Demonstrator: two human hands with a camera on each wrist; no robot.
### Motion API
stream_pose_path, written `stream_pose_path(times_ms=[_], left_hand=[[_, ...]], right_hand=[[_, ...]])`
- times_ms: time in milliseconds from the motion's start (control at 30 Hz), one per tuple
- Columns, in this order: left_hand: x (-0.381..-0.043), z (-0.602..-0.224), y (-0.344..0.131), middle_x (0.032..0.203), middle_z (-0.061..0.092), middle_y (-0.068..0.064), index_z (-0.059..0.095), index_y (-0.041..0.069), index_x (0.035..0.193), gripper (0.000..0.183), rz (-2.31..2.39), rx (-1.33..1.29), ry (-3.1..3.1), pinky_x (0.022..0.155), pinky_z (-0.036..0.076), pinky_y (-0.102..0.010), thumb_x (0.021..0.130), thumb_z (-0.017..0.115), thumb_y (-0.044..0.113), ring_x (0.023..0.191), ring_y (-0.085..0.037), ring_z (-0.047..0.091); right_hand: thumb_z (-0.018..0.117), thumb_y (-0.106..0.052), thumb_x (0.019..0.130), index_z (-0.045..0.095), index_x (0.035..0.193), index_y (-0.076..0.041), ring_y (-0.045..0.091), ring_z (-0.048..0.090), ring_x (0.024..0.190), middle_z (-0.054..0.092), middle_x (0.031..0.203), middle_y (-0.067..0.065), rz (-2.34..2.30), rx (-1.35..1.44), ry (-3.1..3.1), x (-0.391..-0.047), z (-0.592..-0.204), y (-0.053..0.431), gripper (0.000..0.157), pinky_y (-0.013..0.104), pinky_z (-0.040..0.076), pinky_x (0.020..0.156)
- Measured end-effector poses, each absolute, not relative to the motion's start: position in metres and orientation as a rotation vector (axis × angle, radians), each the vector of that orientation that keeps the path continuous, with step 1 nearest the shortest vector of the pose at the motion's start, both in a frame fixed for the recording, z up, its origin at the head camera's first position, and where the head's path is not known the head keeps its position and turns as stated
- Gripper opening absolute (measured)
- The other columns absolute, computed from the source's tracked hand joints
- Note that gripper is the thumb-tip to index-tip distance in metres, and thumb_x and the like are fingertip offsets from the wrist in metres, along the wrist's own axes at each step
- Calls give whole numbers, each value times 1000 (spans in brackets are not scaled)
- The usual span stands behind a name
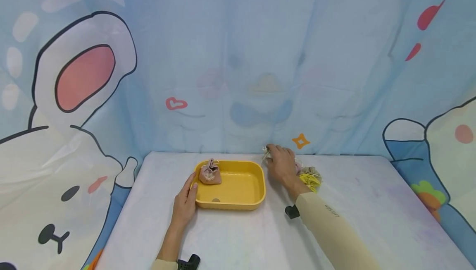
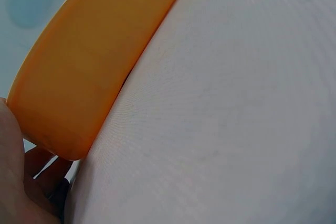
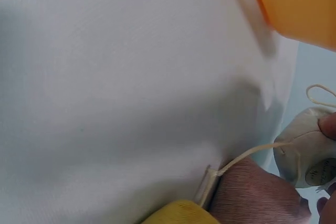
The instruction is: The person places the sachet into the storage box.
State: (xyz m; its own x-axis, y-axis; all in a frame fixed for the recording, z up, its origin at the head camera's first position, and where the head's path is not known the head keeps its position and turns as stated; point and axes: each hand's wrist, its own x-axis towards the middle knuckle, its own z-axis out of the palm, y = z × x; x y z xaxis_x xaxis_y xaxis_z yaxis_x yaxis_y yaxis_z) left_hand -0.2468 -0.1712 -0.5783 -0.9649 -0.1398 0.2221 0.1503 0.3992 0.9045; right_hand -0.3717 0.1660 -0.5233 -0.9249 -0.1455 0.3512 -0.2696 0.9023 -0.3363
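My left hand (image 1: 184,204) grips the left side of a yellow tray (image 1: 230,206), its thumb at the rim. Inside the tray's far left corner sits a pinkish-brown drawstring pouch (image 1: 210,174). Beyond the tray's right end, near the back of the table, my right hand (image 1: 281,163) holds a small whitish drawstring pouch (image 3: 294,150) with a dark round label and a cord loop. Close by the right hand lie a yellow pouch (image 1: 310,182), a beige pouch (image 1: 313,171) and a pinkish pouch (image 1: 298,166) partly hidden by the hand.
A white cloth covers the table (image 1: 238,237), which ends at a light blue printed curtain (image 1: 230,55). Dark wrist devices show at both wrists. A small greyish round mark (image 1: 215,199) appears on the tray near its front wall.
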Motion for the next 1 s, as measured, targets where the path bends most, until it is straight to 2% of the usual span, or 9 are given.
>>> stream_pose_path(times_ms=[233,367,767,900,1000], left_hand=[[-246,-580,-171,162,46,-7,45,24,159,48,-1593,-4,-2401,125,34,-53,113,44,36,151,-34,42],[-247,-581,-171,162,46,-6,45,25,159,48,-1593,-2,-2396,125,34,-53,113,44,37,151,-33,42],[-245,-578,-171,161,47,-8,45,23,159,47,-1592,-17,-2389,125,35,-52,113,44,34,150,-32,43],[-245,-577,-171,161,48,-8,46,23,159,47,-1590,-23,-2383,125,35,-53,113,44,34,150,-32,43],[-245,-578,-171,161,48,-6,46,24,159,47,-1594,-20,-2381,125,35,-51,113,45,34,150,-31,44]], right_hand=[[68,-11,100,60,140,-8,39,63,117,68,129,16,603,372,-2670,-369,-518,163,41,59,53,100],[67,-10,100,60,140,-9,37,64,112,68,125,15,640,405,-2605,-369,-516,162,40,55,56,93],[68,-10,98,61,140,-10,35,62,123,66,137,12,748,441,-2531,-360,-494,141,43,55,55,100],[69,-9,98,61,139,-10,33,61,125,67,134,12,783,494,-2537,-352,-485,128,42,54,55,102],[71,-9,97,63,136,-11,31,63,120,68,129,10,774,557,-2510,-346,-482,118,40,51,58,99]])
